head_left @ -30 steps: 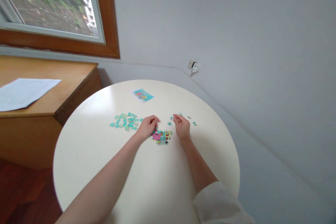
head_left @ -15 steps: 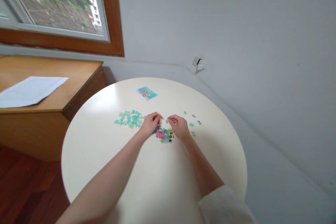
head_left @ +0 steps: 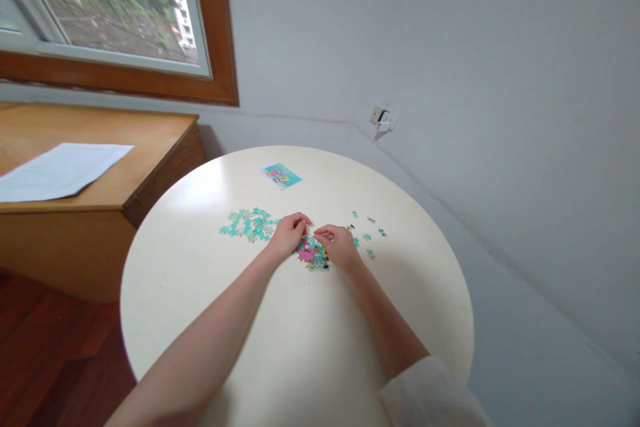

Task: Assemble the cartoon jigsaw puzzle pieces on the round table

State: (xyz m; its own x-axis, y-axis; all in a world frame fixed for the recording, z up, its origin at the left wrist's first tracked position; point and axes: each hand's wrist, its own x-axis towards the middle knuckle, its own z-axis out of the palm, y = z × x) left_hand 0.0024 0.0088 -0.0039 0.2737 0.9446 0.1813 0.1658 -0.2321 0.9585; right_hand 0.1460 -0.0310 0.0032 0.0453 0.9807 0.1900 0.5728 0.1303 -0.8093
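Observation:
A small joined patch of puzzle (head_left: 311, 255), pink, yellow and teal, lies in the middle of a round cream table (head_left: 300, 347). My left hand (head_left: 287, 235) rests at its left edge with the fingers curled in a pinch. My right hand (head_left: 339, 245) sits at its right edge, fingers also curled and pinched toward the left hand. The fingertips of both hands nearly meet above the patch. What they pinch is too small to make out. A heap of loose teal pieces (head_left: 249, 225) lies left of my left hand. A few single pieces (head_left: 369, 236) lie right of my right hand.
A small picture card (head_left: 281, 175) lies at the far side of the table. A wooden desk (head_left: 100, 200) with a white sheet of paper (head_left: 60, 170) stands to the left under a window (head_left: 105, 7). A wall socket (head_left: 383, 119) sits on the grey wall behind.
My right hand has moved left from the scattered pieces to the joined patch, close to my left hand. My left hand has stayed by the patch. The camera has shifted slightly.

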